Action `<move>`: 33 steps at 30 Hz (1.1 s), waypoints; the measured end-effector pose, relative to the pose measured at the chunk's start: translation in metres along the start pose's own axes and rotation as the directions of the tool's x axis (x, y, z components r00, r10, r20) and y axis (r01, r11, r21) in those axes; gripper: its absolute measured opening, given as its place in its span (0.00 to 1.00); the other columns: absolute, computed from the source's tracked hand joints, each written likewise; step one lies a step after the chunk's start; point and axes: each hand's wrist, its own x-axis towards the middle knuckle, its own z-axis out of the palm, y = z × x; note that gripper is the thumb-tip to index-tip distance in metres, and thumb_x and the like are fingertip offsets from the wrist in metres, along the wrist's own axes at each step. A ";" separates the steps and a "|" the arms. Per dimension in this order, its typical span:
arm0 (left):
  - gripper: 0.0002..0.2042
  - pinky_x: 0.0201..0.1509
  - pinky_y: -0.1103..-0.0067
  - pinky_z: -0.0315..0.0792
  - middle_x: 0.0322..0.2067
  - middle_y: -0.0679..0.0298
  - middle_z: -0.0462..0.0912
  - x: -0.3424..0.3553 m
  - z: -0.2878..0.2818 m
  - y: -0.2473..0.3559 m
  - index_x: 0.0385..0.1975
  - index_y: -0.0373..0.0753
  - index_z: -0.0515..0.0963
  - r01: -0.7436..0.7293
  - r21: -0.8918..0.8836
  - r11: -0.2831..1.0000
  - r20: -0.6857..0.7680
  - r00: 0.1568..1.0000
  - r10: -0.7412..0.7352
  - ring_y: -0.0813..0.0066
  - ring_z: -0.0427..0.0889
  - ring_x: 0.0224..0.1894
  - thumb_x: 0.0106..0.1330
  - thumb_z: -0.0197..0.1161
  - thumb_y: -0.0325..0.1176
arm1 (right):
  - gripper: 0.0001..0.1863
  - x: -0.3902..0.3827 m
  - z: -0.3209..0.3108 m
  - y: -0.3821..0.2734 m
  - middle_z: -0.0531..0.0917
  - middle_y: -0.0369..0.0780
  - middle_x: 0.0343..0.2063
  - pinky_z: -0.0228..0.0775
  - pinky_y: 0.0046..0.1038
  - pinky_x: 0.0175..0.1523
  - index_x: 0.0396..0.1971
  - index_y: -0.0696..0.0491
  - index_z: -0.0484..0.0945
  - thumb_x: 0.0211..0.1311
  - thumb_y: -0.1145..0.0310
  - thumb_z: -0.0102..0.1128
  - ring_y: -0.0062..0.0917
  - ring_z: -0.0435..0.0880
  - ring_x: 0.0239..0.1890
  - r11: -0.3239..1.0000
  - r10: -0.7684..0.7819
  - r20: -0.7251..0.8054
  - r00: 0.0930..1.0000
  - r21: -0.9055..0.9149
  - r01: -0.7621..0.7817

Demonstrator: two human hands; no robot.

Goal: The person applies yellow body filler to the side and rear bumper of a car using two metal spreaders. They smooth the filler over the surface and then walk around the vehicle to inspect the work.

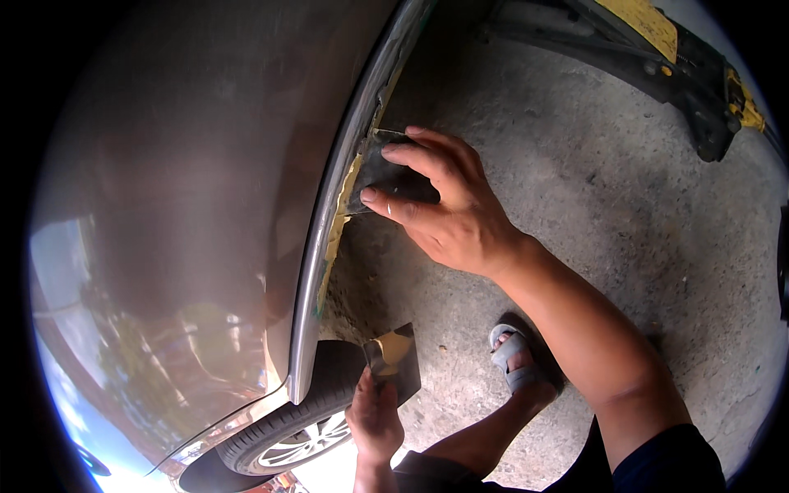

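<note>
Dark, flat and flexible, the spreader blade (386, 172) sits pressed against the lower edge of the glossy brown car body panel (205, 205), where a strip of yellowish filler (339, 215) runs along the rim. The right hand (448, 205) has its grip closed on this blade, fingers laid flat across its face. Lower down, the left hand (374, 419) pinches a dark square mixing plate (394, 361) smeared with the same yellowish paste, thumb and fingers tight on its bottom edge. A black tyre with a silver wheel (288, 435) lies just beside it. A grey sandal (516, 361) rests on the rough concrete floor (592, 197).
</note>
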 end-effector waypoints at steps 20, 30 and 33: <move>0.21 0.42 0.77 0.75 0.39 0.48 0.82 0.009 0.004 -0.002 0.56 0.31 0.68 -0.111 0.057 0.992 0.067 0.992 0.107 0.64 0.84 0.40 0.60 0.57 0.18 | 0.21 0.037 -0.026 0.031 0.70 0.35 0.53 0.59 0.38 0.62 0.45 0.37 0.81 0.48 0.73 0.65 0.36 0.65 0.59 1.000 -0.024 -0.031 0.999 -0.021 0.024; 0.22 0.43 0.76 0.75 0.41 0.48 0.82 0.013 0.008 -0.001 0.56 0.33 0.68 -0.116 0.066 0.991 0.089 0.990 0.110 0.64 0.83 0.43 0.61 0.57 0.18 | 0.22 0.050 -0.038 0.050 0.70 0.34 0.54 0.61 0.37 0.62 0.45 0.36 0.81 0.49 0.75 0.65 0.36 0.66 0.59 0.998 -0.055 -0.023 0.998 -0.020 0.054; 0.22 0.43 0.77 0.75 0.41 0.48 0.82 0.014 0.009 0.001 0.56 0.33 0.68 -0.104 0.063 0.993 0.096 0.991 0.097 0.64 0.83 0.43 0.61 0.57 0.18 | 0.21 0.046 -0.035 0.058 0.70 0.34 0.54 0.61 0.37 0.62 0.45 0.36 0.81 0.50 0.73 0.65 0.35 0.66 0.59 0.998 -0.060 -0.036 0.998 -0.019 0.060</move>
